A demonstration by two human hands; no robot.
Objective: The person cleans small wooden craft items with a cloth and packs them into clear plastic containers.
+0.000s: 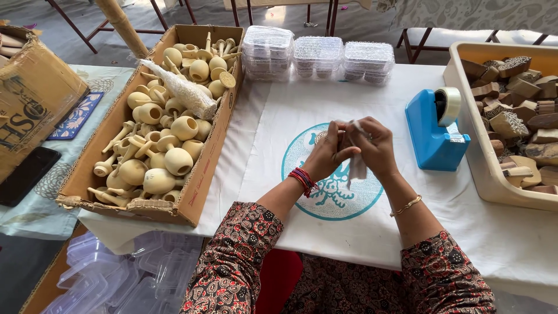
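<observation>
Patterned sleeves (232, 273) in red and black fill the bottom of the frame as a person sits at a table covered with a white cloth (523, 238), which carries a round teal print (325, 200) at its centre. Clear plastic lids (116, 279) are stacked below the table edge at lower left. At far left sits a brown cardboard box (29, 87), with a dark flat slab (26, 174) beside it. Next comes a long open carton (200, 180) heaped with pale wooden knobs and handles (168, 151), one piece wrapped in white netting (177, 90) lying across the top. Three stacks of clear plastic containers (317, 58) line the far edge. Over the teal print, the left hand (328, 152), red bangles at its wrist, and the right hand (375, 148), wearing a thin gold bracelet, meet with fingers curled closed around a small pale wrapped piece (356, 166), whitish and crumpled, part of it hanging below the palms; what it covers cannot be made out. Just right of the hands stands a blue tape dispenser (433, 134), and at far right a cream tub (485, 180) holds carved wooden blocks (523, 110).
</observation>
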